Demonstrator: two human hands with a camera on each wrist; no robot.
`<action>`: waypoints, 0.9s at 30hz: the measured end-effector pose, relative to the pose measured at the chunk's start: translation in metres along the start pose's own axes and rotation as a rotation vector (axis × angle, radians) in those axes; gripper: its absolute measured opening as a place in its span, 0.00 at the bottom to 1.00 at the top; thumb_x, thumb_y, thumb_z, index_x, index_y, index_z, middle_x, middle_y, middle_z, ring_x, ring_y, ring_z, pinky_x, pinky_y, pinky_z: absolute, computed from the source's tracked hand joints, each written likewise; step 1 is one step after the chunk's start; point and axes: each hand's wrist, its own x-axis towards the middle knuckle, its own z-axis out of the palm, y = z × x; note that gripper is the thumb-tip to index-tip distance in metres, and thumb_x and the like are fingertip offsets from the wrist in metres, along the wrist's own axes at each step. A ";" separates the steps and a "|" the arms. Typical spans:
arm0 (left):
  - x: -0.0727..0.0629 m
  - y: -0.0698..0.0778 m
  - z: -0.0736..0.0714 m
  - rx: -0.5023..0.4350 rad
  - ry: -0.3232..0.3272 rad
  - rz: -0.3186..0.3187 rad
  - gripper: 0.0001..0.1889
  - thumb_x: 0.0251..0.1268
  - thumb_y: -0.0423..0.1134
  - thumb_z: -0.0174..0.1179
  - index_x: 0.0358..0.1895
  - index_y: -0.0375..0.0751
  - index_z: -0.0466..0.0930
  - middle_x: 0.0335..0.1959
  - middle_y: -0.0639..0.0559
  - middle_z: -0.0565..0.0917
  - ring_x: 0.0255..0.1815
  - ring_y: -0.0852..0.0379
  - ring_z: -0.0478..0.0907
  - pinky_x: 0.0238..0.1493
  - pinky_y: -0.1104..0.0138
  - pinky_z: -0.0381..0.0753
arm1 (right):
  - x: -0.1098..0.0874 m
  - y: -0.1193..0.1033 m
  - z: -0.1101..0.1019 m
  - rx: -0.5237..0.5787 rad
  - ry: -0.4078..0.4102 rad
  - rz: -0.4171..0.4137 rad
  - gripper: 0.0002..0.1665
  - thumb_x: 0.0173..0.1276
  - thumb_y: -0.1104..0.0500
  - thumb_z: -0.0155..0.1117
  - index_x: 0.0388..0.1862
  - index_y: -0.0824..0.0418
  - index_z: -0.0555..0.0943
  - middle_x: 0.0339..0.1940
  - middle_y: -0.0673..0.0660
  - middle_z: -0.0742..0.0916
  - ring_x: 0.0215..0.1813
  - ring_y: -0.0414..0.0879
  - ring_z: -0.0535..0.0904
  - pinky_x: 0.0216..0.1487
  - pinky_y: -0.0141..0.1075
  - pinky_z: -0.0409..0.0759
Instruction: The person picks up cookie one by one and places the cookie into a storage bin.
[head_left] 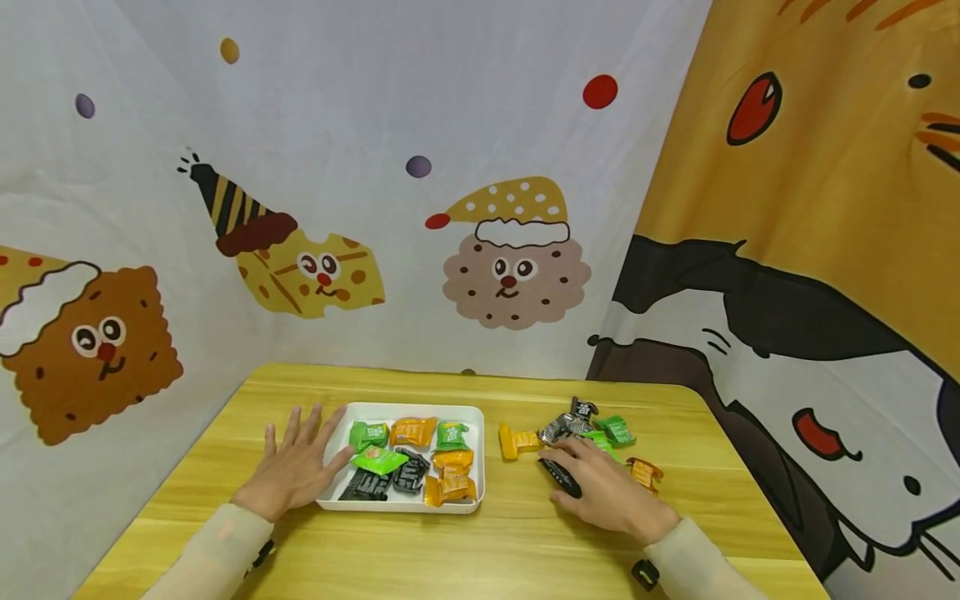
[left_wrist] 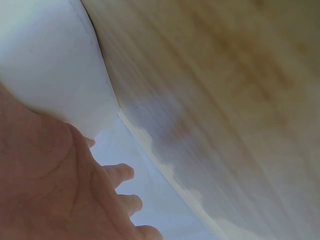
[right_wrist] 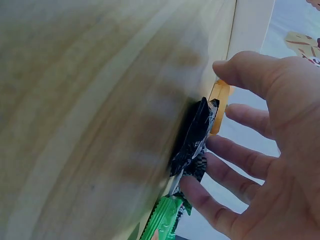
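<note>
My left hand rests at the left side of a white tray, fingers spread and thumb over its rim. Several wrapped snack packets lie in the tray, among them a green packet, an orange packet and a black packet. To the right of the tray, my right hand hovers over a loose black packet. In the right wrist view its fingers are loosely bent and apart, with the thumb away from this black packet.
Around the right hand lie more loose packets: an orange one, black ones, a green one and another orange one. The wooden table ends at a printed cloth backdrop.
</note>
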 end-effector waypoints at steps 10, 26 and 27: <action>0.000 0.000 0.000 -0.001 -0.004 0.002 0.44 0.94 0.69 0.47 0.99 0.52 0.51 0.98 0.25 0.45 0.96 0.13 0.37 0.87 0.12 0.29 | 0.000 -0.001 0.001 0.038 -0.047 0.037 0.35 0.83 0.53 0.80 0.85 0.51 0.82 0.77 0.58 0.87 0.76 0.58 0.85 0.71 0.68 0.89; -0.001 0.001 0.000 -0.010 0.003 0.001 0.44 0.94 0.69 0.49 0.99 0.51 0.52 0.98 0.25 0.47 0.96 0.13 0.36 0.86 0.12 0.30 | 0.005 -0.003 -0.002 0.053 -0.052 0.008 0.32 0.81 0.60 0.81 0.81 0.56 0.85 0.73 0.58 0.88 0.71 0.56 0.88 0.67 0.55 0.94; -0.001 0.001 0.000 -0.012 0.002 0.000 0.44 0.94 0.69 0.49 0.99 0.51 0.52 0.98 0.25 0.47 0.96 0.13 0.36 0.86 0.12 0.30 | 0.006 -0.004 -0.002 0.053 -0.055 0.009 0.32 0.81 0.60 0.81 0.80 0.56 0.85 0.73 0.58 0.88 0.72 0.56 0.88 0.67 0.55 0.94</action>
